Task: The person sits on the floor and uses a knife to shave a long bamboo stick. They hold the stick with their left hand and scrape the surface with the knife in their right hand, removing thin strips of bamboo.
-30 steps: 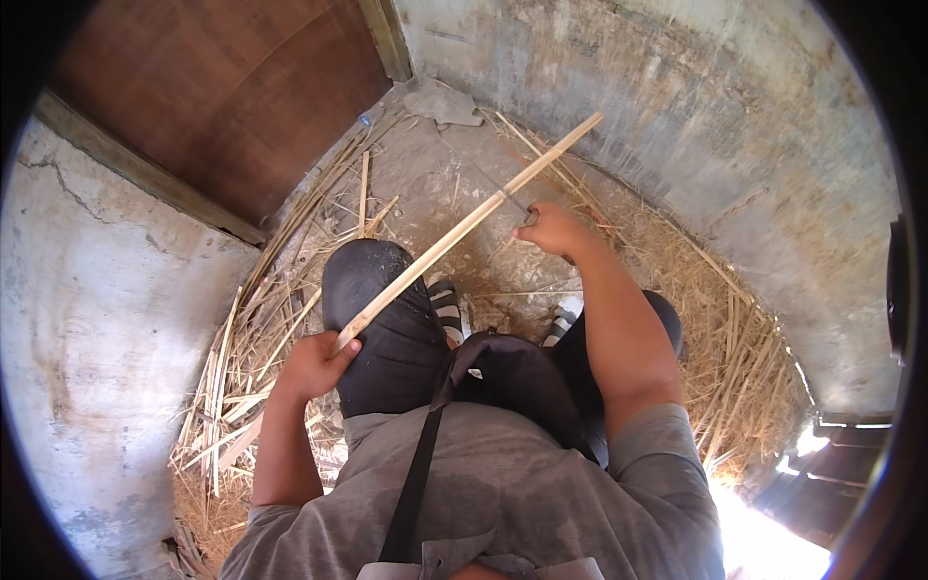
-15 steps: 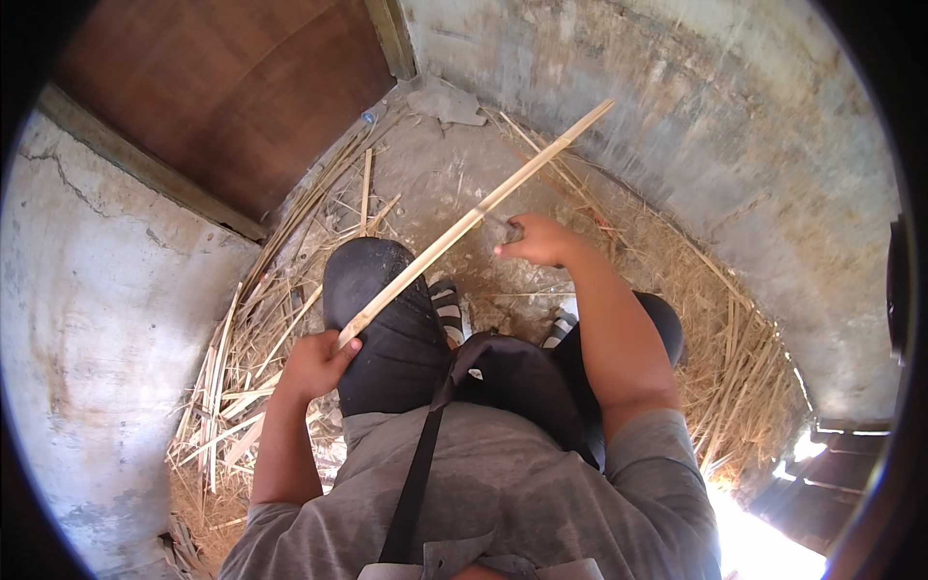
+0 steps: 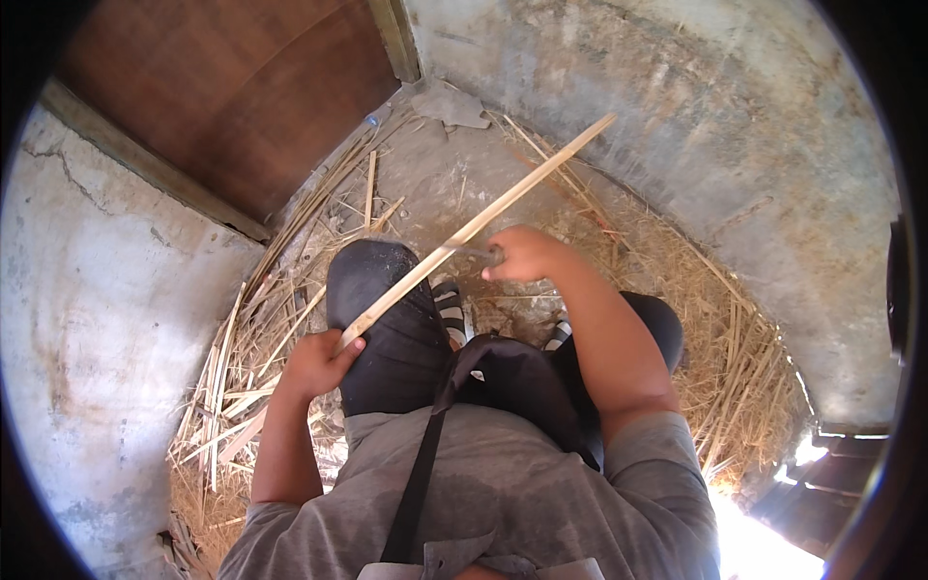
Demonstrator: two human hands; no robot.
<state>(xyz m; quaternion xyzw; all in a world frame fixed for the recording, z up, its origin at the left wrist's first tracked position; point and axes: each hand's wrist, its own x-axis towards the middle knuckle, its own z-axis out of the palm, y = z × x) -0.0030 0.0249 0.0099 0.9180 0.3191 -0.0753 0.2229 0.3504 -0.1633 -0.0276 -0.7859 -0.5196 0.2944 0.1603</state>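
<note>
A long pale bamboo strip point(image 3: 522, 186) runs slantwise from my left knee out toward the far right. My left hand point(image 3: 324, 364) is closed around its near end, the thumb lying along the top. Closed too is my right hand point(image 3: 525, 255), just right of the strip's middle, on the handle of a knife point(image 3: 472, 252). The knife's thin grey blade points left and meets the strip near its middle; how deep the edge sits cannot be made out. The strip passes over my left knee point(image 3: 372, 280).
Split strips point(image 3: 232, 358) lie heaped along the left wall, and shavings point(image 3: 720, 358) pile up along the right. A brown door panel point(image 3: 242, 87) is at the far left. Stained plaster walls point(image 3: 677, 106) curve around me. A flat grey slab point(image 3: 450, 104) rests in the far corner.
My right hand and the knife have moved nearer, toward me and slightly left along the strip. The strip's far end has dipped a little; my left hand keeps its hold.
</note>
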